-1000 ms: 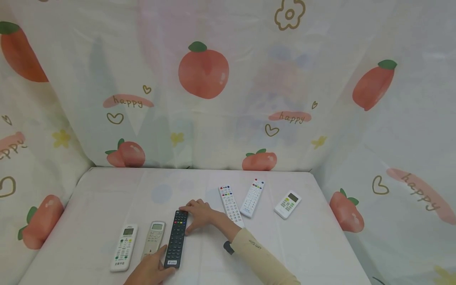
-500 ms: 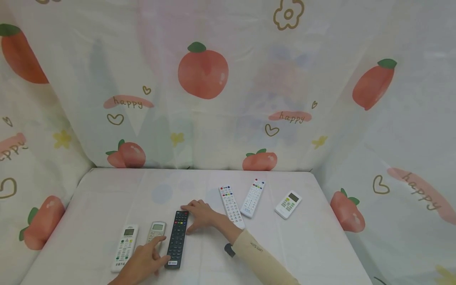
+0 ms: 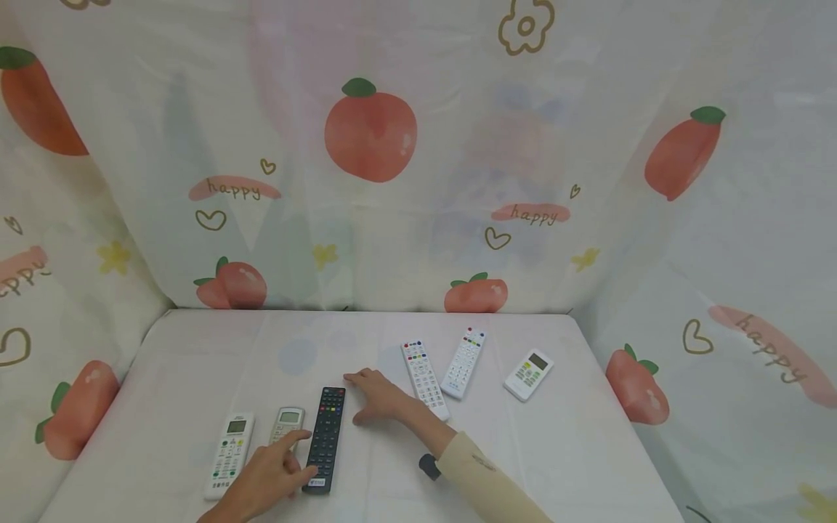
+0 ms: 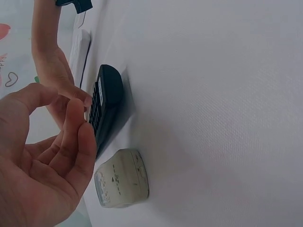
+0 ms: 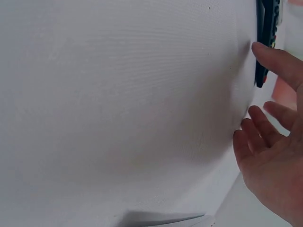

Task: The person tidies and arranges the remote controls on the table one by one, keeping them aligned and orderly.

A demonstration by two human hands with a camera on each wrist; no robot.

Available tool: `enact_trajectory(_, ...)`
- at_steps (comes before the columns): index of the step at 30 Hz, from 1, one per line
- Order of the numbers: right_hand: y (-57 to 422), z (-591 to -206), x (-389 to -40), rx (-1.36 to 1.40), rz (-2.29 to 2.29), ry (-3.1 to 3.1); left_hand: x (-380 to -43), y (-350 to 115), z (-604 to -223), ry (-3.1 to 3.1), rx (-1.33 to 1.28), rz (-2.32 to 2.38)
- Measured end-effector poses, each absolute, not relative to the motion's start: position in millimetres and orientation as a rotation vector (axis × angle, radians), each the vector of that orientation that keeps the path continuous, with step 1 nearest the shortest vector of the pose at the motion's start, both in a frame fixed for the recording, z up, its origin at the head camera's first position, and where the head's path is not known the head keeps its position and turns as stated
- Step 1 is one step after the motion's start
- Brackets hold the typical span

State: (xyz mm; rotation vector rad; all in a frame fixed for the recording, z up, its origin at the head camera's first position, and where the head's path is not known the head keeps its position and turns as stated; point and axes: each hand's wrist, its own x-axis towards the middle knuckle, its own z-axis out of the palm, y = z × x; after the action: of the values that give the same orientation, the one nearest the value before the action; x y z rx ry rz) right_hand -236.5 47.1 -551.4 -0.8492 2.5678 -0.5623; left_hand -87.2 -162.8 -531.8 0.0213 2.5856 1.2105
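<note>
A long black remote control (image 3: 325,439) lies on the table, pointing away, with a white label at its near end. At its lower left is my left hand (image 3: 258,476), index finger stretched out and thumb tip at the remote's edge; it holds nothing. That hand partly covers a beige remote control (image 3: 288,420), whose near end shows in the left wrist view (image 4: 121,182). My right hand (image 3: 381,398) hovers just right of the black remote's far end, fingers spread and apart from it, as the right wrist view also shows.
Left of the hands lies a white remote control with a small screen (image 3: 230,454). Toward the back right are two long white remotes, one nearer (image 3: 423,378) and one angled (image 3: 464,363), and a short white remote (image 3: 528,375). Patterned cloth walls (image 3: 418,247) border the table (image 3: 556,450).
My right hand has let go of the black remote's far end and shifted slightly right. My left hand has moved up over the beige remote, its index finger lifted. The black remote has stayed put.
</note>
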Motion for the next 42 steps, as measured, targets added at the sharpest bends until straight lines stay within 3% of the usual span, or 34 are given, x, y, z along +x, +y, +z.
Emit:
enact_trajectory(20, 92, -540, -215, -0.792, -0.9, 2.537, -110, -151, -534, 2.479, 0.456, 1.236)
enact_trajectory(42, 144, -535, -193, -0.551, -1.119, 2.588, -184, -123, -519, 2.627, 0.675, 1.168)
